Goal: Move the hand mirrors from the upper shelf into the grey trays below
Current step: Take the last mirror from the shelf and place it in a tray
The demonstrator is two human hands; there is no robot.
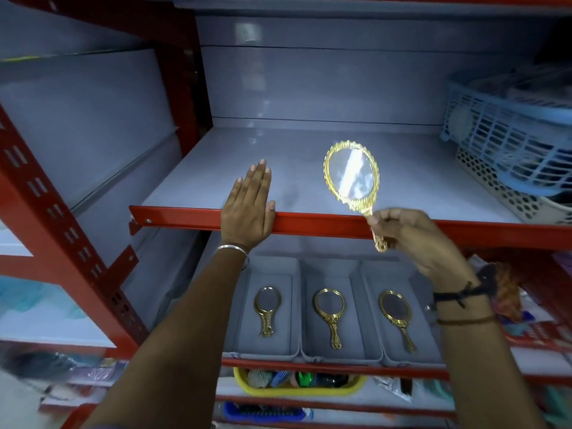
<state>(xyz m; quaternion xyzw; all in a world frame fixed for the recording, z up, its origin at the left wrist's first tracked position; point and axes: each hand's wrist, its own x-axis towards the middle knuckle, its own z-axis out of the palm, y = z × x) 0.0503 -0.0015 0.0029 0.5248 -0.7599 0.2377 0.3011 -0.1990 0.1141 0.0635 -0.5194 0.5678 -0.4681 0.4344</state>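
Note:
My right hand (414,239) grips a gold-framed hand mirror (351,174) by its handle, holding it upright and tilted above the front of the upper shelf (309,162). My left hand (247,209) lies flat, fingers together, on the red front edge of that shelf. Below stand three grey trays side by side: the left tray (266,267), the middle tray (331,270) and the right tray (390,270). Each holds one gold mirror: left (266,308), middle (330,314), right (396,317).
Blue and white plastic baskets (510,144) are stacked at the right end of the upper shelf. A red upright post (185,57) rises at the left. A yellow basket (297,382) of small items sits under the trays.

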